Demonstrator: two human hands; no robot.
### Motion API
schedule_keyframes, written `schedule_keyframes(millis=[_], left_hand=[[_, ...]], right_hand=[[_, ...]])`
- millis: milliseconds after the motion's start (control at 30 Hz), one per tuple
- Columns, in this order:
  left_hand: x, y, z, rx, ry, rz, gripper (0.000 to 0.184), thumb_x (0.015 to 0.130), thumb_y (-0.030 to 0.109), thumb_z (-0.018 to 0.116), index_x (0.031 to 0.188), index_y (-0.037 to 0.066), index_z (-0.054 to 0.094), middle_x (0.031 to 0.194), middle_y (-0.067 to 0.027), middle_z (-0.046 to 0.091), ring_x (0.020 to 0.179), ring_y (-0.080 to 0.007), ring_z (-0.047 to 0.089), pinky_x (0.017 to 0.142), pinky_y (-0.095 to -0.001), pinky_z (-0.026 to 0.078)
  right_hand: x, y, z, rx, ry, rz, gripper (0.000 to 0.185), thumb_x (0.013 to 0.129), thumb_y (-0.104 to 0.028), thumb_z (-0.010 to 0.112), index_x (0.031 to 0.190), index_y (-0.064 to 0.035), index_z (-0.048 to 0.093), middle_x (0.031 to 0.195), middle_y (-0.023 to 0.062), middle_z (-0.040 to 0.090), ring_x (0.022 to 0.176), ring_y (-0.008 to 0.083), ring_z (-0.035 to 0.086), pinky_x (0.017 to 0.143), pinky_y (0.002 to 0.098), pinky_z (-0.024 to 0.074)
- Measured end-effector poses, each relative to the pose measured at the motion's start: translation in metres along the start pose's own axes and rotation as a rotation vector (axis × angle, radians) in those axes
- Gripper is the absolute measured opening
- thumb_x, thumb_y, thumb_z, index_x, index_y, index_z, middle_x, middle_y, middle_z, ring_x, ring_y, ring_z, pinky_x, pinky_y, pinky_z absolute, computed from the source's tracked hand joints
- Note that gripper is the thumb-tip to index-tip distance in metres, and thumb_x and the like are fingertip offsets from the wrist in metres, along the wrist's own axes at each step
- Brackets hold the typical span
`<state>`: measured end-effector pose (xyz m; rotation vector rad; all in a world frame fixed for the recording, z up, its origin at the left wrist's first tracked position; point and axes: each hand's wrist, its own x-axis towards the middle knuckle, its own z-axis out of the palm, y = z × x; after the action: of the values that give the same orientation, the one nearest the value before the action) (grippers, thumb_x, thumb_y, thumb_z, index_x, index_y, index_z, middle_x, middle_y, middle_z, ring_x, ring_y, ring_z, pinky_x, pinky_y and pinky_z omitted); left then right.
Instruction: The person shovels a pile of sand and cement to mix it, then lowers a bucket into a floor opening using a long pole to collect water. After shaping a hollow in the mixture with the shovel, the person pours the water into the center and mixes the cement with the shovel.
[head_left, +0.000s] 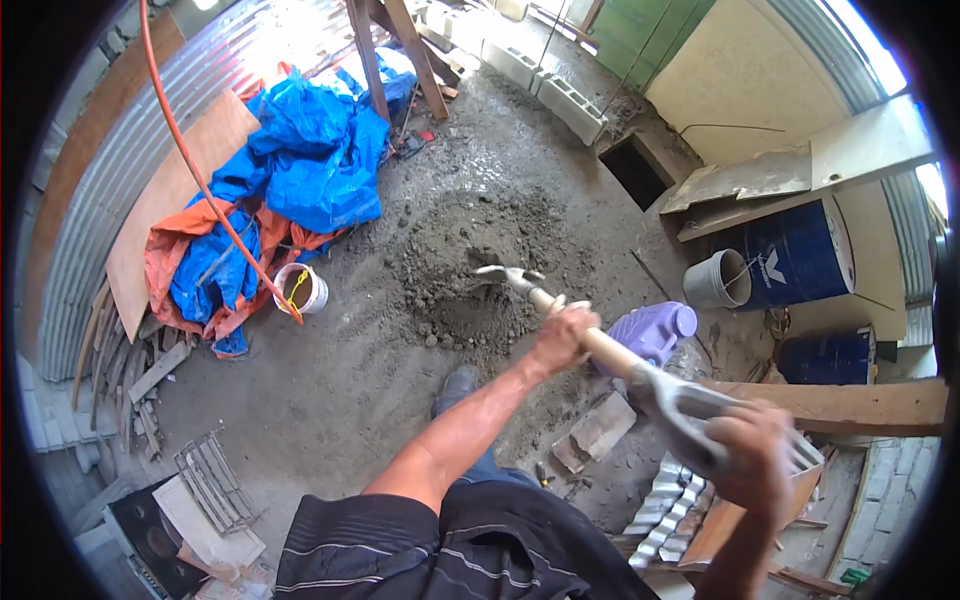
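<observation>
I hold a shovel (615, 355) with a pale wooden shaft and a grey D-shaped handle. My left hand (562, 337) is wrapped round the lower shaft, near the metal blade. My right hand (750, 458) is closed on the D-handle at the other end, slightly blurred. The blade is seen nearly edge-on over a heap of grey, wet-looking sand or mortar mix (465, 235), which has a hollow on its near side. I cannot tell whether the blade touches the heap. Just beyond the shaft stands a purple plastic jug (652, 330).
Blue tarpaulin (320, 150) and a white bucket (304, 290) lie left, under an orange hose (185, 150). At right are a grey bucket (712, 280), a blue drum (800, 255) and a wooden beam (850, 405). Concrete blocks (572, 108) border a dark floor opening (635, 172).
</observation>
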<state>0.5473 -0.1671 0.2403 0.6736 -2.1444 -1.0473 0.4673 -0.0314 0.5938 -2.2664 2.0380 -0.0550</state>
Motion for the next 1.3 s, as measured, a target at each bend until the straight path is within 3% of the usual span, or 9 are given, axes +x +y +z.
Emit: schedule_keyframes(millis=[67, 233, 300, 400, 500, 567, 900, 1100, 1300], left_hand=[[0.038, 0.044, -0.037, 0.053, 0.081, 0.074, 0.009, 0.072, 0.004, 0.057, 0.078, 0.009, 0.053, 0.073, -0.0074, 0.058, 0.075, -0.0262, 0.061, 0.088, -0.0434, 0.046], [0.088, 0.038, -0.084, -0.089, 0.238, 0.102, 0.01, 0.072, 0.007, 0.059, 0.074, 0.009, 0.049, 0.071, -0.0067, 0.053, 0.073, -0.0247, 0.057, 0.081, -0.0387, 0.047], [0.087, -0.003, -0.082, -0.062, 0.258, 0.083, 0.012, 0.07, 0.006, 0.061, 0.075, 0.009, 0.05, 0.072, -0.0071, 0.053, 0.073, -0.0246, 0.057, 0.079, -0.0372, 0.047], [0.055, -0.111, -0.057, -0.054, 0.22, 0.052, 0.014, 0.071, 0.011, 0.063, 0.079, 0.009, 0.052, 0.076, -0.0083, 0.053, 0.074, -0.0251, 0.056, 0.073, -0.0354, 0.046], [0.026, -0.209, -0.01, -0.508, 0.072, -0.39, 0.016, 0.069, 0.011, 0.065, 0.081, 0.009, 0.054, 0.081, -0.0084, 0.056, 0.078, -0.0246, 0.057, 0.073, -0.0345, 0.047], [0.02, -0.166, -0.032, 0.012, 0.11, -0.198, 0.015, 0.07, 0.01, 0.064, 0.081, 0.009, 0.055, 0.083, -0.0095, 0.056, 0.078, -0.0247, 0.057, 0.072, -0.0339, 0.047], [0.0, -0.04, 0.012, 0.084, 0.348, -0.215, 0.022, 0.065, 0.004, 0.065, 0.083, 0.009, 0.054, 0.085, -0.0115, 0.057, 0.089, -0.0316, 0.057, 0.085, -0.0437, 0.043], [-0.022, -0.075, 0.056, 0.047, 0.25, -0.31, 0.025, 0.063, 0.001, 0.065, 0.085, 0.007, 0.054, 0.091, -0.0128, 0.058, 0.092, -0.0355, 0.057, 0.083, -0.0436, 0.045], [-0.028, -0.007, 0.071, 0.062, 0.408, -0.284, 0.026, 0.064, -0.001, 0.063, 0.086, 0.008, 0.053, 0.093, -0.0135, 0.058, 0.096, -0.0362, 0.056, 0.087, -0.0439, 0.044]], right_hand=[[0.013, -0.004, -0.045, -0.044, 0.245, -0.049, 0.019, 0.053, -0.021, 0.072, 0.059, -0.014, 0.056, 0.051, 0.0004, 0.047, 0.051, 0.0209, 0.052, 0.055, 0.035, 0.0378], [0.05, -0.011, -0.065, -0.059, 0.191, -0.113, 0.026, 0.057, -0.028, 0.072, 0.064, -0.0133, 0.052, 0.06, 0.001, 0.05, 0.059, 0.0203, 0.053, 0.063, 0.0371, 0.0381], [0.087, -0.011, -0.047, -0.057, -0.006, -0.153, 0.02, 0.052, -0.022, 0.073, 0.059, -0.0139, 0.056, 0.049, -0.0004, 0.046, 0.048, 0.0171, 0.051, 0.052, 0.0327, 0.0392], [0.142, 0.009, 0.047, 0.059, -0.102, -0.154, 0.012, 0.063, -0.016, 0.066, 0.063, -0.0117, 0.054, 0.06, 0.0043, 0.055, 0.054, 0.0246, 0.056, 0.052, 0.0378, 0.0419], [0.16, 0.012, 0.119, 0.231, -0.224, -0.194, 0.01, 0.064, -0.007, 0.063, 0.069, -0.0088, 0.055, 0.065, 0.0091, 0.058, 0.064, 0.0312, 0.061, 0.06, 0.0421, 0.0478], [0.149, 0.014, 0.113, 0.248, -0.287, -0.161, 0.01, 0.063, -0.007, 0.062, 0.069, -0.0086, 0.054, 0.065, 0.0091, 0.058, 0.064, 0.0314, 0.06, 0.059, 0.0421, 0.0476], [0.067, 0.05, 0.049, 0.181, -0.407, -0.328, 0.017, 0.056, -0.01, 0.066, 0.064, -0.0102, 0.052, 0.061, 0.0043, 0.055, 0.063, 0.0254, 0.061, 0.056, 0.0373, 0.0476], [0.046, 0.069, 0.102, 0.152, -0.458, -0.329, 0.014, 0.061, -0.009, 0.063, 0.069, -0.0098, 0.052, 0.062, 0.008, 0.055, 0.063, 0.0286, 0.06, 0.056, 0.0396, 0.0475], [0.004, 0.08, 0.069, 0.184, -0.484, -0.401, 0.013, 0.063, -0.01, 0.063, 0.068, -0.0096, 0.051, 0.063, 0.0063, 0.056, 0.064, 0.0277, 0.061, 0.058, 0.0391, 0.0478]])
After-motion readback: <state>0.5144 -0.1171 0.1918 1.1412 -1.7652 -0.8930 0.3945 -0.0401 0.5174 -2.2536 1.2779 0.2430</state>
